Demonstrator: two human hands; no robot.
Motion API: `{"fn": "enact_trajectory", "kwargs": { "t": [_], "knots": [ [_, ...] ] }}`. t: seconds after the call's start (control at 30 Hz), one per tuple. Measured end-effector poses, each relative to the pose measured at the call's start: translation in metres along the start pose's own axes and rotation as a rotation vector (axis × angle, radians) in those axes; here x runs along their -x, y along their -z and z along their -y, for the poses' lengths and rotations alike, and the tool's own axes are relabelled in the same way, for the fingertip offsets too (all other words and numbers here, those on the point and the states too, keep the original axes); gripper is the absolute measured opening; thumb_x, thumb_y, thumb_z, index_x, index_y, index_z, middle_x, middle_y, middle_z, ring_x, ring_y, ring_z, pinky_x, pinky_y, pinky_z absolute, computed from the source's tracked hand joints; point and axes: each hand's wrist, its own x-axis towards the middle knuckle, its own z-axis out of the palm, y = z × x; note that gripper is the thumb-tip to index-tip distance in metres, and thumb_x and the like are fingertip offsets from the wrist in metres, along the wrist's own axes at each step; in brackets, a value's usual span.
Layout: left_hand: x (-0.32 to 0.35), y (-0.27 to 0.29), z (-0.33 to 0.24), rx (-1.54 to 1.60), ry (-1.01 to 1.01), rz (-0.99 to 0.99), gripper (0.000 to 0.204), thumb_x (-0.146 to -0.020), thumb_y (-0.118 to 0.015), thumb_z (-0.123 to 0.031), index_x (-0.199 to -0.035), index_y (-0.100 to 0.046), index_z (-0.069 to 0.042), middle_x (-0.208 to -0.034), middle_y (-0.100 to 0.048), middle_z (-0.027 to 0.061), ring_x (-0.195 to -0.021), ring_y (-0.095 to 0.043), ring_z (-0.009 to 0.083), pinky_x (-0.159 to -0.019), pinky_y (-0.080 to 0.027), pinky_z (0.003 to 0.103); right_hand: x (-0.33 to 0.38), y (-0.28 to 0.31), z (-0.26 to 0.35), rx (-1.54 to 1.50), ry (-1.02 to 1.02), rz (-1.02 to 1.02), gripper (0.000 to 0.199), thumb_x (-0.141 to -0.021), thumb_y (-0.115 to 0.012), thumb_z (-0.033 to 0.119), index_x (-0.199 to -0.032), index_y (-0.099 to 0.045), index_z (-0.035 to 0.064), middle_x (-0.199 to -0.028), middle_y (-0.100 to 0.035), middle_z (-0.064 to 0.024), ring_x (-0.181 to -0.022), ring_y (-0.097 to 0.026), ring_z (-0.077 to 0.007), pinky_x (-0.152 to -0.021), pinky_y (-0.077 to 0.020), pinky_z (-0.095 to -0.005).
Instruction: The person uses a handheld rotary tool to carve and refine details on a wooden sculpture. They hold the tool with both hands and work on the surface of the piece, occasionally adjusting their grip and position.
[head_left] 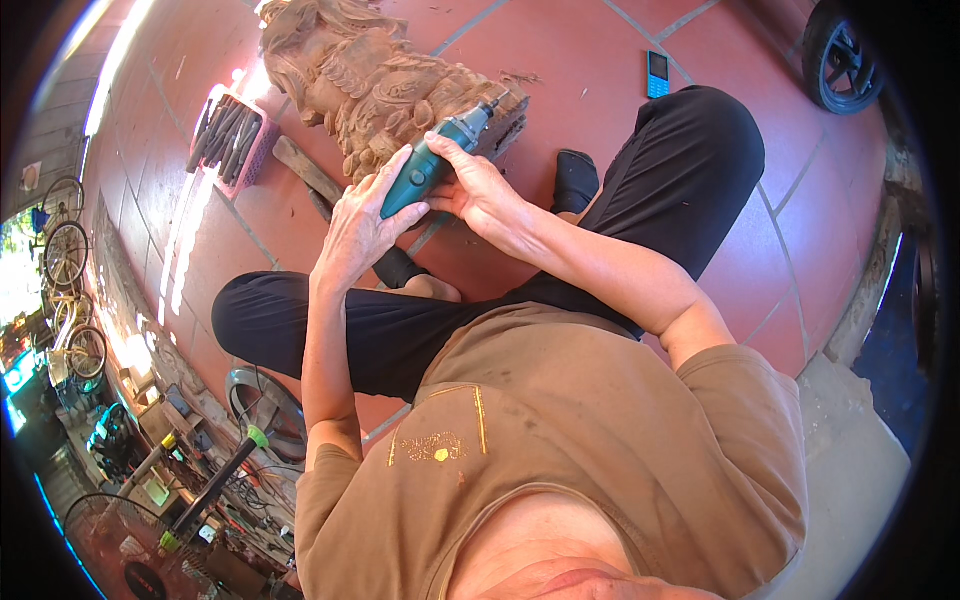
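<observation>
Both hands grip a teal handheld rotary tool (432, 165): left hand (358, 222) supporting its rear, right hand (478, 187) clasping its barrel, tip touching the brown carved wooden sculpture (375, 80) at twelve o'clock.

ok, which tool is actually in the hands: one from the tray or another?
The teal rotary tool, gripped by both hands against the wood carving. The dark chisels lie untouched in the pink tray.

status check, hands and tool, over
Left hand and right hand both gripping green rotary tool. Tip at wood carving. Nothing in the way.
</observation>
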Motion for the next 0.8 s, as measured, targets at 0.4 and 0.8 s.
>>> {"fn": "enact_trajectory", "kwargs": {
  "t": [0.4, 0.8],
  "knots": [
    [-0.0004, -0.0008, -0.0021, -0.001, -0.011, 0.004, 0.069, -0.083, -0.073, -0.029, -0.145, -0.044, -0.016, -0.122, -0.062, 0.0189, -0.110, -0.061, 0.0350, -0.094, -0.047, 0.041, 0.0026, 0.0026, -0.0007, -0.006, 0.012, -0.005, 0.037, -0.085, -0.072, 0.036, -0.104, -0.061, 0.0057, -0.095, -0.067, -0.0086, -0.086, -0.067, -0.0239, -0.082, -0.0555, -0.0444],
    [0.0006, -0.0037, -0.0003, -0.027, 0.013, 0.001, 0.070, -0.083, -0.073, -0.026, -0.145, -0.043, -0.016, -0.121, -0.063, 0.0180, -0.109, -0.061, 0.0348, -0.093, -0.047, 0.041, 0.0045, 0.0012, 0.0011, -0.007, -0.012, -0.012, 0.041, -0.085, -0.073, 0.036, -0.106, -0.060, 0.0037, -0.101, -0.065, -0.0106, -0.093, -0.066, -0.0266, -0.087, -0.0528, -0.0454]
  ]
}}
